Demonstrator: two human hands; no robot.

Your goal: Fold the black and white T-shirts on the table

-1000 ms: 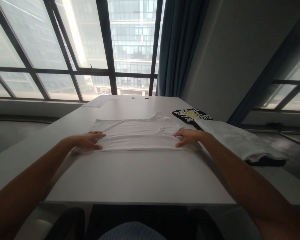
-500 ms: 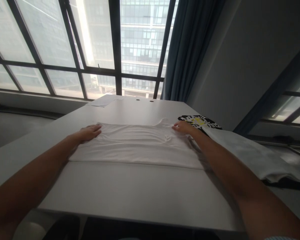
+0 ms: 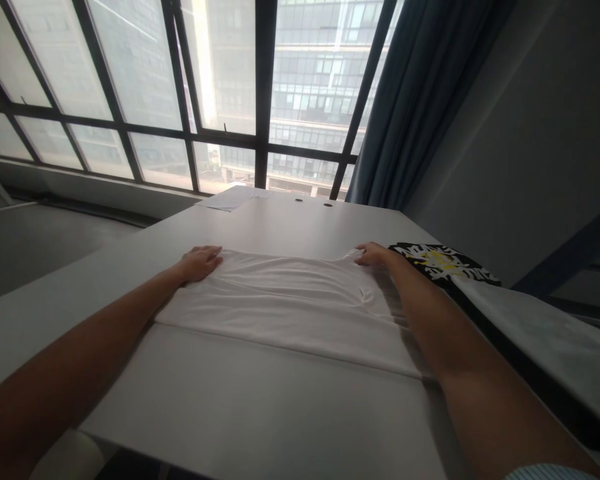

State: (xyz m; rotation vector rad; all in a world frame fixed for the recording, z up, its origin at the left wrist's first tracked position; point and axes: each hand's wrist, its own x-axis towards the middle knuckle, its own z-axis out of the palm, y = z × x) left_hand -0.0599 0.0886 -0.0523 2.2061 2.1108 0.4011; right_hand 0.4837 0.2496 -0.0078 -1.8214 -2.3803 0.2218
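Note:
A white T-shirt (image 3: 290, 303) lies folded lengthwise in a wide band across the white table (image 3: 260, 393), with wrinkles running along it. At its far left corner my left hand (image 3: 201, 263) is closed on the cloth, fingers curled over the edge. My right hand (image 3: 374, 255) pinches the far right corner between thumb and fingers, pulling up a small peak of fabric. A small light mark or tag shows on the shirt near the right end. My right forearm covers part of that end.
Black cloth with white and yellow lettering (image 3: 443, 261) lies right of my right hand, beside a pale cloth (image 3: 540, 320). Papers (image 3: 233, 198) rest at the table's far left. Beyond stand windows and a blue curtain (image 3: 415, 113).
The view has swung a little to the left, so the scene sits further right. At the right corner, the raised cloth peak is now smaller and closer to my right fingers.

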